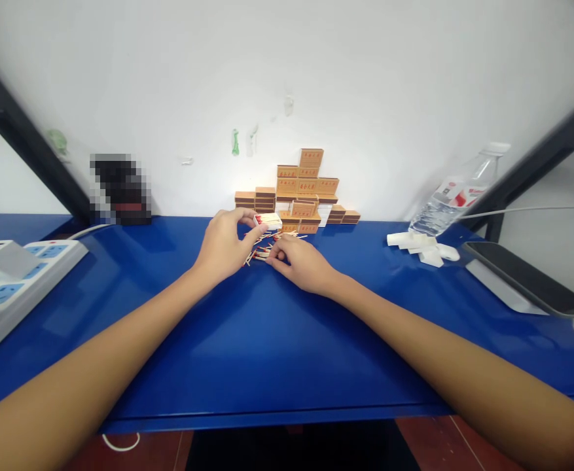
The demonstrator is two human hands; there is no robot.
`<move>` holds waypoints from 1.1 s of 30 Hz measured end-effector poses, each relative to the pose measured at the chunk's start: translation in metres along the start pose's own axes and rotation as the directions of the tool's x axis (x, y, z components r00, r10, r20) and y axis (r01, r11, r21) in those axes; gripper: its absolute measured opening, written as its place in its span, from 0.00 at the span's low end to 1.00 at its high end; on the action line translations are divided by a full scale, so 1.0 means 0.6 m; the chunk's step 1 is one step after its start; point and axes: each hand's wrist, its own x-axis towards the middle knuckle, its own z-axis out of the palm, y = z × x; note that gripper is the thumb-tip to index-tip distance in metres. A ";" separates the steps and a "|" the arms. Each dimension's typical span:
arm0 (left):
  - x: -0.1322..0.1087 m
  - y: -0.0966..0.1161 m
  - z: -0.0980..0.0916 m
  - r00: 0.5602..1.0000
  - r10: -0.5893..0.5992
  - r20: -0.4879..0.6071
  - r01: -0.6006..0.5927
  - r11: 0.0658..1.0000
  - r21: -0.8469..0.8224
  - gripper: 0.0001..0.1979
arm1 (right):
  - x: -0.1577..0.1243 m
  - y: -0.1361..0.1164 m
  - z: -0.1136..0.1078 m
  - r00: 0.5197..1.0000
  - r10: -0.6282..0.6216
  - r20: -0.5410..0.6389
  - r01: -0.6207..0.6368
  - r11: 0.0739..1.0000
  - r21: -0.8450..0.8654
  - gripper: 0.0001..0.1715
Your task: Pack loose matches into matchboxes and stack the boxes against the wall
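My left hand (pixel 225 243) grips a small white matchbox tray (pixel 268 222) between thumb and fingers, with red-tipped matches lying in it. Just right of it, my right hand (pixel 300 260) is down at a loose pile of matches (pixel 262 251) on the blue table, its thumb and fingertips pinched together. Whether a match is between those fingertips is too small to make out. Behind both hands, several orange-brown matchboxes (pixel 307 186) are stacked against the wall in a stepped pile, partly hidden at the bottom by my hands and the tray.
A blue table (pixel 277 353) runs up to a white wall. To the left stand a power strip (pixel 31 275) and a dark, pixelated object (pixel 122 190). At the right are a tilted plastic bottle (pixel 456 190), white pieces (pixel 424 246) and a phone (pixel 532 278), with a cable crossing behind.
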 end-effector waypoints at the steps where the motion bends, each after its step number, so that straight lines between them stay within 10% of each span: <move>1: 0.000 0.000 0.000 1.000 -0.002 0.001 0.002 1.000 0.003 0.09 | 0.000 0.000 -0.003 1.000 -0.006 0.023 0.006 1.000 -0.012 0.08; 7: -0.002 -0.003 0.001 0.999 0.008 0.040 -0.009 1.000 0.015 0.09 | -0.020 0.014 -0.038 0.996 -0.052 0.068 0.050 0.998 0.036 0.07; 15: -0.011 -0.003 0.011 0.976 0.105 0.190 -0.099 0.994 -0.043 0.09 | -0.024 0.037 -0.073 0.951 -0.053 -0.305 0.076 0.995 0.061 0.06; 33: -0.017 0.008 0.013 0.958 0.166 0.232 -0.135 0.981 -0.142 0.09 | -0.030 0.036 -0.073 0.972 -0.072 -0.222 0.061 0.997 -0.056 0.04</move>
